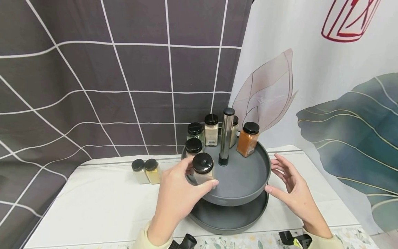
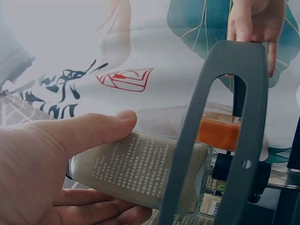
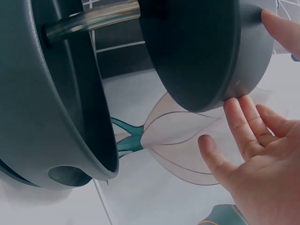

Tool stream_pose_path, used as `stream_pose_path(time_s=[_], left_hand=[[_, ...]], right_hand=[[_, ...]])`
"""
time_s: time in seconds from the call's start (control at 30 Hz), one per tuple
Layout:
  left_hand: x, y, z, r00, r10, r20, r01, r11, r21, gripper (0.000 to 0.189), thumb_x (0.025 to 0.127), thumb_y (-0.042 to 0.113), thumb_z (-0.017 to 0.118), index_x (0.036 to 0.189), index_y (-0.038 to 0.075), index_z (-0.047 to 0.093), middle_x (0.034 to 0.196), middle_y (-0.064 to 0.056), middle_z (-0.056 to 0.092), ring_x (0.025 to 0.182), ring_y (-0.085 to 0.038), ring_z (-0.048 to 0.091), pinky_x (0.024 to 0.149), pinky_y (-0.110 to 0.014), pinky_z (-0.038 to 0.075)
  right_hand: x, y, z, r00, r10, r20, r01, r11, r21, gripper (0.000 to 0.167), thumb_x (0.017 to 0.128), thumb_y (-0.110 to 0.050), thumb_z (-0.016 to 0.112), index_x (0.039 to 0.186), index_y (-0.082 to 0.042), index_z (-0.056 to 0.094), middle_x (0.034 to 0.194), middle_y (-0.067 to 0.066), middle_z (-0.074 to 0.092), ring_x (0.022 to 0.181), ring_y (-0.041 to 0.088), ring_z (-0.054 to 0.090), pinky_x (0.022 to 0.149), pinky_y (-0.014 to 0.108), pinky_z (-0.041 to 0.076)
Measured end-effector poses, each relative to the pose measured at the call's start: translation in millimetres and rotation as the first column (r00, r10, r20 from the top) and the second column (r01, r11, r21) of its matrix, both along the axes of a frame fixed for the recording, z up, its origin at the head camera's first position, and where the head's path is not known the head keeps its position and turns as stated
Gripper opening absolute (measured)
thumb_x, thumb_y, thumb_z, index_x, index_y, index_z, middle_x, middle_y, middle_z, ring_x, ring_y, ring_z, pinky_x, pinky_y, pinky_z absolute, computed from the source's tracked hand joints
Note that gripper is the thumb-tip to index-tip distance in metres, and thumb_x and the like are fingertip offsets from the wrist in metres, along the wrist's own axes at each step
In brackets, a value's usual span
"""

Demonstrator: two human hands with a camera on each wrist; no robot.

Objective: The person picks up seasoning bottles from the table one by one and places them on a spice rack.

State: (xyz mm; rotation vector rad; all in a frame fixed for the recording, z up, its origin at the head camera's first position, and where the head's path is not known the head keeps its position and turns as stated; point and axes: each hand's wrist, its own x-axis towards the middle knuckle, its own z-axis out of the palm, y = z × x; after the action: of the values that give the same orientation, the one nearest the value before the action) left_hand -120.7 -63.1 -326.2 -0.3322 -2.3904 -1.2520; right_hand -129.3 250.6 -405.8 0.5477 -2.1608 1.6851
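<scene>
My left hand point(image 1: 178, 192) grips a square spice jar point(image 2: 133, 171) with a black lid, thumb on one side and fingers around the other. Pale powder fills it, and printed text covers the side seen in the left wrist view. The jar is over the near left rim of the upper tray point(image 1: 242, 178) of a grey two-tier rotating rack. On the opposite side, my right hand point(image 1: 292, 190) has its fingers spread, fingertips touching the upper tray's outer wall point(image 3: 253, 56). Just behind the held jar stands another black-lidded jar point(image 1: 193, 146), partly hidden.
Around the rack's metal post point(image 1: 227, 138) stand an orange spice jar point(image 1: 248, 141), a pale jar point(image 1: 211, 133) and other jars. Two more jars, one pale point(image 1: 140, 174) and one yellow point(image 1: 152, 174), stand left on the white table point(image 1: 93, 204). The lower tray point(image 1: 227, 216) lies beneath.
</scene>
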Motion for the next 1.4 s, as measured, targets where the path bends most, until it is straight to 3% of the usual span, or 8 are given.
stream_pose_path(time_s=[0.2, 0.7, 0.97, 1.2, 1.4], left_hand=[[-0.4, 3.9, -5.2, 0.999, 0.022, -0.036, -0.024, 0.998, -0.059, 0.062, 0.061, 0.037, 0.096, 0.115, 0.019, 0.073, 0.094, 0.011, 0.075, 0.090, -0.005, 0.070, 0.079, -0.031, 0.056], [-2.8, 6.1, -12.7, 0.999, 0.048, -0.007, -0.049, 0.990, -0.132, 0.061, 0.061, 0.044, 0.095, 0.112, 0.018, 0.074, 0.096, 0.009, 0.075, 0.089, -0.014, 0.071, 0.072, -0.032, 0.055], [-2.8, 6.9, -12.7, 0.997, 0.049, 0.052, -0.041, 0.989, -0.144, 0.064, 0.063, 0.046, 0.093, 0.116, 0.014, 0.074, 0.100, 0.006, 0.076, 0.100, -0.025, 0.063, 0.092, -0.041, 0.048], [-6.0, 6.6, -15.8, 1.000, 0.015, 0.023, -0.011, 0.986, -0.164, 0.063, 0.067, 0.045, 0.091, 0.116, 0.010, 0.072, 0.097, 0.000, 0.075, 0.097, -0.024, 0.068, 0.108, -0.044, 0.038], [-6.9, 4.5, -18.4, 1.000, -0.012, -0.016, 0.009, 0.986, -0.166, 0.062, 0.069, 0.045, 0.091, 0.116, 0.010, 0.072, 0.100, -0.001, 0.076, 0.097, -0.022, 0.070, 0.109, -0.046, 0.038]], right_hand=[[-0.3, -0.5, 0.5, 1.000, -0.004, 0.001, 0.004, 1.000, 0.000, 0.091, 0.075, 0.024, 0.071, 0.154, 0.002, 0.030, 0.135, 0.015, 0.049, 0.128, 0.010, 0.049, 0.109, 0.017, 0.037], [-1.5, -1.0, 1.3, 1.000, 0.005, -0.004, -0.005, 1.000, -0.010, 0.090, 0.075, 0.025, 0.070, 0.153, 0.005, 0.030, 0.134, 0.017, 0.048, 0.128, 0.012, 0.049, 0.109, 0.017, 0.037], [-1.7, -0.2, -0.3, 1.000, 0.026, -0.005, -0.026, 0.999, -0.047, 0.090, 0.074, 0.027, 0.068, 0.153, 0.006, 0.029, 0.135, 0.014, 0.049, 0.128, 0.011, 0.048, 0.110, 0.018, 0.036], [-2.4, 1.0, -2.0, 0.998, 0.053, -0.016, -0.054, 0.996, -0.064, 0.089, 0.075, 0.029, 0.066, 0.153, 0.006, 0.029, 0.135, 0.013, 0.049, 0.129, 0.012, 0.048, 0.110, 0.018, 0.038], [-2.8, 0.5, -4.5, 0.994, 0.096, -0.058, -0.103, 0.986, -0.132, 0.076, 0.082, 0.030, 0.054, 0.151, 0.010, 0.030, 0.136, 0.015, 0.050, 0.129, 0.015, 0.049, 0.109, 0.019, 0.039]])
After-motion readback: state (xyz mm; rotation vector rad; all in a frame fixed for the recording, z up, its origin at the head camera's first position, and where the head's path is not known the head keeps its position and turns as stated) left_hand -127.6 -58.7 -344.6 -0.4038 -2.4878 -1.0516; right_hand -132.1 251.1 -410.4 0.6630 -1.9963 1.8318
